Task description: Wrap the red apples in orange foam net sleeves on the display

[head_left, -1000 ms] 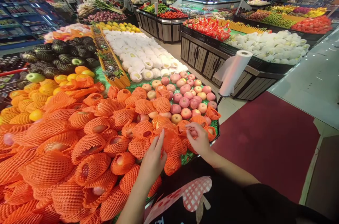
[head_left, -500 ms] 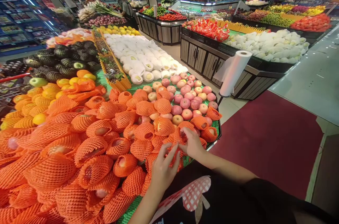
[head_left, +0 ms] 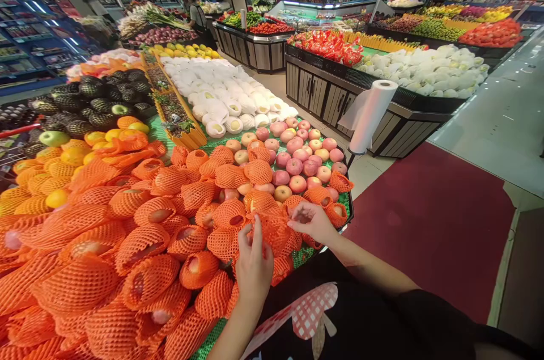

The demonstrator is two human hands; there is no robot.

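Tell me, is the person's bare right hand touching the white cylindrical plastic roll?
Apart. The head view shows the bare right hand by the orange mesh-wrapped fruit, with a clear gap between it and the white cylindrical plastic roll.

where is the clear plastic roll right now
In the head view, the clear plastic roll is right of centre, just right of the bare apples and beyond the right hand.

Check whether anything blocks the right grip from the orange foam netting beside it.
Nothing visible blocks it: the right grip is close beside the orange foam netting, with the left grip on the opposite side.
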